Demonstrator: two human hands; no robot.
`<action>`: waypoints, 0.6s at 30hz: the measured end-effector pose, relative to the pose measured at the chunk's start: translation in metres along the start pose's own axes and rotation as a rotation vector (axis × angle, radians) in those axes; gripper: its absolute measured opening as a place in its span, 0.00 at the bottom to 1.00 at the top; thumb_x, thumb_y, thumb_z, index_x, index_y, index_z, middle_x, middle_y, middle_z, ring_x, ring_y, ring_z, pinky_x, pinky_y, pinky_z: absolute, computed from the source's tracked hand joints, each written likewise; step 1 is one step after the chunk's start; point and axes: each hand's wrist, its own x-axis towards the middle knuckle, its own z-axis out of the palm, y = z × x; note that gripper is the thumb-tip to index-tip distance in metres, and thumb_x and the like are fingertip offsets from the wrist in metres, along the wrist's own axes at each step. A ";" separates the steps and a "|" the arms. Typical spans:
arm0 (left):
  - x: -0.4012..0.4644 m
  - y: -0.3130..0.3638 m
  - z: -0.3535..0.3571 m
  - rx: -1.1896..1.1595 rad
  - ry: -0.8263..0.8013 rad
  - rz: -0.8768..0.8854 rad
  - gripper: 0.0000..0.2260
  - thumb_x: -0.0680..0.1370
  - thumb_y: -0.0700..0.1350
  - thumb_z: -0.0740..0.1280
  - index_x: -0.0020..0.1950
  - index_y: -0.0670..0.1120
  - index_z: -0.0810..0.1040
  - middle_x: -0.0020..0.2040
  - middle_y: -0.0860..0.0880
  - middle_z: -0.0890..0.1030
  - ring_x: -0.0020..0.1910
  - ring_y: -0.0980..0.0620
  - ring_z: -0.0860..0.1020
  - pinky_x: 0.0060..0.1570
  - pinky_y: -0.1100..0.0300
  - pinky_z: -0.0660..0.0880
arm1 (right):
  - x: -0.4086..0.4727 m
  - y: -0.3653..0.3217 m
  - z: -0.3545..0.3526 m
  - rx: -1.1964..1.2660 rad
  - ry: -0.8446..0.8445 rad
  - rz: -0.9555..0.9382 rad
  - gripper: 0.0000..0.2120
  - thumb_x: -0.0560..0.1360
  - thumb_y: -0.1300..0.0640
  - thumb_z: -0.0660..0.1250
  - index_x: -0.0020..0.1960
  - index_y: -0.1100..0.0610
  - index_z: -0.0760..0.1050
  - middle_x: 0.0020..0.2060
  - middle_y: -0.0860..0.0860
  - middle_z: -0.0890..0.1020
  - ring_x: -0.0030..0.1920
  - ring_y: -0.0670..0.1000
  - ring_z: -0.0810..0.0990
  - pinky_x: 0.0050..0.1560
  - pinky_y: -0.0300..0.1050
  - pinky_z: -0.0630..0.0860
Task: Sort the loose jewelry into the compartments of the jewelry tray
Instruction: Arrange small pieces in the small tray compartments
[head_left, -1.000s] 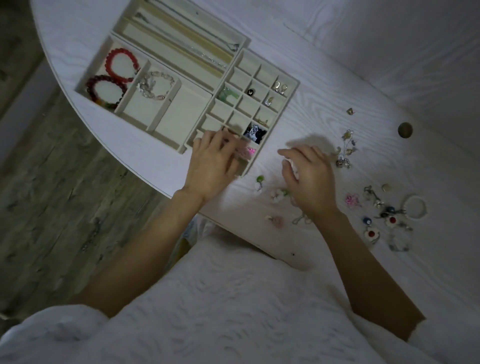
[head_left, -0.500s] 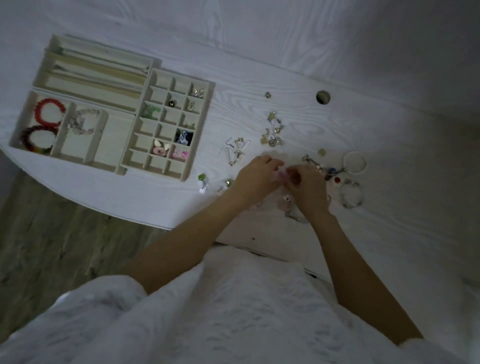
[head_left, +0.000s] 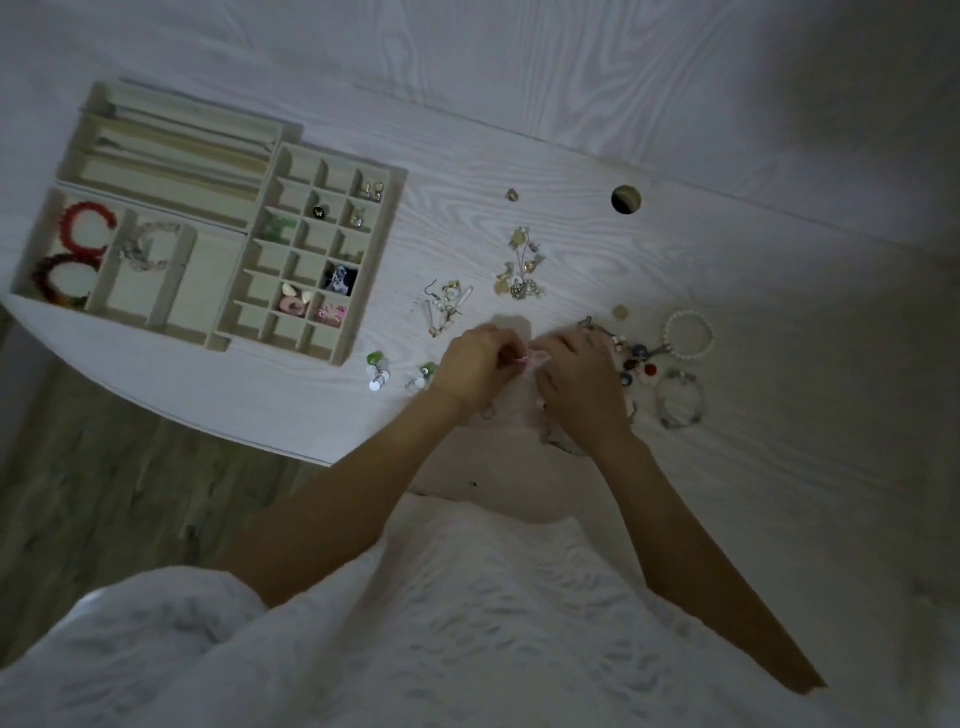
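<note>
The beige jewelry tray lies at the left of the white table, with red bead bracelets, a clear bracelet and several small pieces in its grid of compartments. My left hand and my right hand meet at the table's near edge, both pinching a small pink piece between their fingertips. Loose jewelry lies around them: hook earrings, a gold cluster, green sequin earrings, a white bead bracelet and a clear bracelet.
A round cable hole sits in the table at the back. One small gold piece lies alone behind the cluster. The table's curved edge runs below the tray, with wooden floor beyond. My white top fills the foreground.
My left hand left the tray's front compartments and came right to meet my right hand over the loose pieces. The view swung right, so the tray now sits further left.
</note>
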 end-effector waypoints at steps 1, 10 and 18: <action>-0.004 -0.003 -0.003 -0.014 0.017 0.003 0.06 0.75 0.43 0.71 0.51 0.45 0.83 0.48 0.44 0.81 0.46 0.46 0.79 0.43 0.63 0.66 | 0.001 -0.006 0.002 0.081 -0.041 0.009 0.11 0.73 0.59 0.60 0.52 0.59 0.78 0.45 0.55 0.81 0.47 0.58 0.76 0.49 0.44 0.66; -0.065 -0.049 -0.067 -0.488 0.187 -0.226 0.06 0.74 0.45 0.72 0.47 0.44 0.81 0.42 0.52 0.84 0.41 0.58 0.81 0.44 0.65 0.76 | 0.036 -0.090 0.000 0.643 -0.141 0.096 0.06 0.72 0.61 0.71 0.49 0.57 0.79 0.43 0.49 0.84 0.43 0.44 0.81 0.41 0.28 0.71; -0.076 -0.116 -0.129 -0.725 0.331 -0.311 0.05 0.73 0.37 0.72 0.45 0.42 0.77 0.41 0.46 0.78 0.40 0.57 0.78 0.42 0.68 0.73 | 0.087 -0.169 0.022 0.521 -0.104 -0.097 0.05 0.71 0.60 0.72 0.47 0.57 0.82 0.40 0.49 0.83 0.40 0.44 0.78 0.40 0.27 0.69</action>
